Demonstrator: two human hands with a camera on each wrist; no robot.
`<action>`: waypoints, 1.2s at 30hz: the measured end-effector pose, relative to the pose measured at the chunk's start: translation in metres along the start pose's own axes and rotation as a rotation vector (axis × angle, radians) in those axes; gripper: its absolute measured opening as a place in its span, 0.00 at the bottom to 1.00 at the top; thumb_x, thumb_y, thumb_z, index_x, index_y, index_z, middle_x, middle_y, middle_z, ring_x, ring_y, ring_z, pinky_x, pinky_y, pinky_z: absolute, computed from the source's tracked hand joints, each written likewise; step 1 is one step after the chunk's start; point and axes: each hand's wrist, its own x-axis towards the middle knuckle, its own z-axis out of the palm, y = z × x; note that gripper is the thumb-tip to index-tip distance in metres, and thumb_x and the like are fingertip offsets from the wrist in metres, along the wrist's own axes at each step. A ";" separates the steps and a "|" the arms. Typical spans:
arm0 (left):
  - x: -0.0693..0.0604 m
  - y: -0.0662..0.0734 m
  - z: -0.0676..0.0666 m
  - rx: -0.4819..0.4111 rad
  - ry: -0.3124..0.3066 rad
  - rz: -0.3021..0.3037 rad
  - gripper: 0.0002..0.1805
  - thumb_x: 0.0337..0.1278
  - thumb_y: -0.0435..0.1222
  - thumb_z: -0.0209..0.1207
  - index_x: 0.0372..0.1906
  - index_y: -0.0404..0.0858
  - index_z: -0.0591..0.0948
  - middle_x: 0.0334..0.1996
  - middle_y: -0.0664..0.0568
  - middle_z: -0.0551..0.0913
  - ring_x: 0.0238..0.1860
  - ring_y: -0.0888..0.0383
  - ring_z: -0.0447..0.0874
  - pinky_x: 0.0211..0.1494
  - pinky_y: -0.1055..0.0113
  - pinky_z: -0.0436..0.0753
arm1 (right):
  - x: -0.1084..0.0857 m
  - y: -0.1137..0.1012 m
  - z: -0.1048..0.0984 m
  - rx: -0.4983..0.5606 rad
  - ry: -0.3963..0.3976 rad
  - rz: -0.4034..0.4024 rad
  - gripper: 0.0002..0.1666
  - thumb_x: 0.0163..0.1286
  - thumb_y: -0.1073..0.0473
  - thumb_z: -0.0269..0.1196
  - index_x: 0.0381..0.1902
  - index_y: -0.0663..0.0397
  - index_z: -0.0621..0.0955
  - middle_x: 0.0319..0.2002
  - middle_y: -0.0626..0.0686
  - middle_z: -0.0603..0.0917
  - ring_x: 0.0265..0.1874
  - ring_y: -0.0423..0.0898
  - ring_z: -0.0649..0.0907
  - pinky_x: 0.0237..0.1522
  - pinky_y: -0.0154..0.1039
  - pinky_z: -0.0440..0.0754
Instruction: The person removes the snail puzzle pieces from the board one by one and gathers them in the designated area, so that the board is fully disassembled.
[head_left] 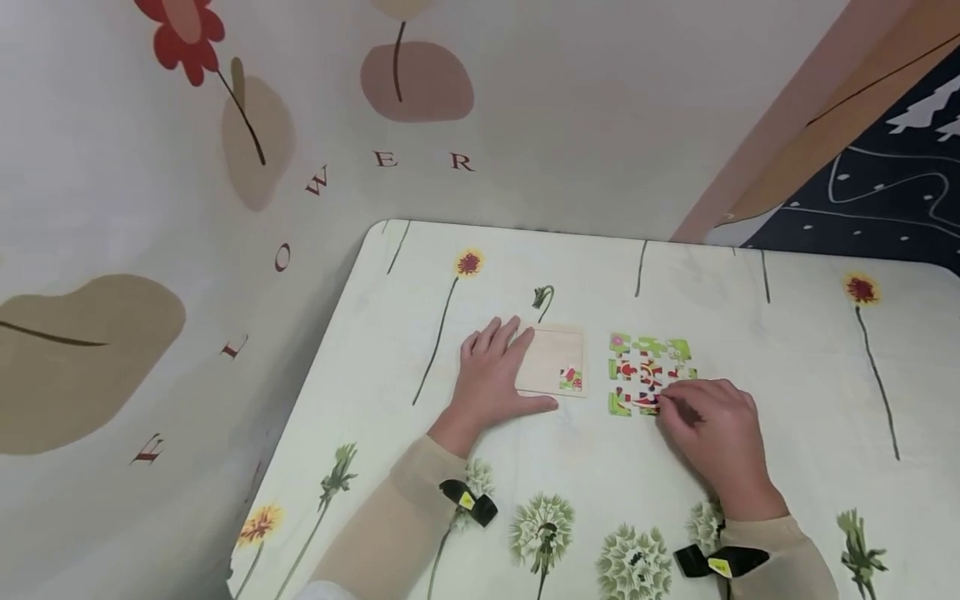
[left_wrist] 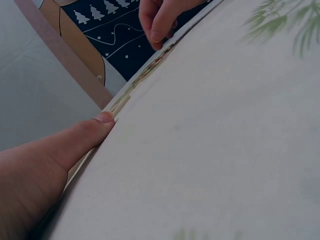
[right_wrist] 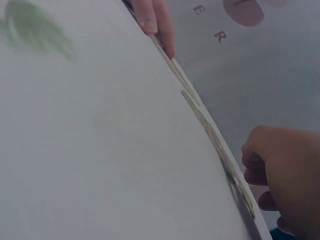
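A shallow wooden puzzle tray [head_left: 540, 358] lies on the table, with one colourful puzzle piece [head_left: 571, 378] in its lower right corner. My left hand [head_left: 491, 371] rests with spread fingers over the tray's left side, the thumb along its near edge. To the right of the tray, several jigsaw pieces [head_left: 621, 367] with green borders and red patterns lie in loose rows. My right hand [head_left: 716, 425] is over their lower right part, fingers bent and thumb near the forefinger. Its fingertips are at a bottom-row piece [head_left: 643, 402]; whether they pinch it is hidden.
The white tablecloth [head_left: 573, 467] has printed flowers and dandelions. A pale wall [head_left: 570, 150] with printed shapes and letters stands behind and to the left. A dark blue panel [head_left: 885, 183] with white trees is at the far right.
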 end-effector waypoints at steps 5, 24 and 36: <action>0.000 0.002 0.002 0.009 0.008 0.007 0.64 0.47 0.79 0.65 0.85 0.50 0.62 0.86 0.51 0.54 0.85 0.45 0.44 0.79 0.40 0.52 | 0.011 -0.014 0.014 0.064 0.042 -0.060 0.06 0.63 0.62 0.69 0.31 0.57 0.92 0.37 0.56 0.92 0.42 0.62 0.84 0.46 0.58 0.73; -0.001 0.000 0.000 0.051 -0.005 0.006 0.65 0.47 0.80 0.63 0.85 0.49 0.62 0.86 0.50 0.53 0.85 0.45 0.45 0.79 0.39 0.52 | 0.035 -0.054 0.062 0.005 -0.406 0.017 0.28 0.74 0.44 0.70 0.66 0.49 0.85 0.63 0.63 0.77 0.63 0.67 0.69 0.60 0.70 0.62; 0.001 0.001 0.001 0.029 -0.006 0.009 0.65 0.47 0.79 0.64 0.85 0.48 0.62 0.86 0.50 0.53 0.85 0.44 0.44 0.79 0.40 0.51 | 0.039 -0.052 0.066 0.091 -0.414 0.079 0.22 0.70 0.50 0.74 0.59 0.48 0.85 0.60 0.59 0.76 0.62 0.67 0.68 0.61 0.70 0.60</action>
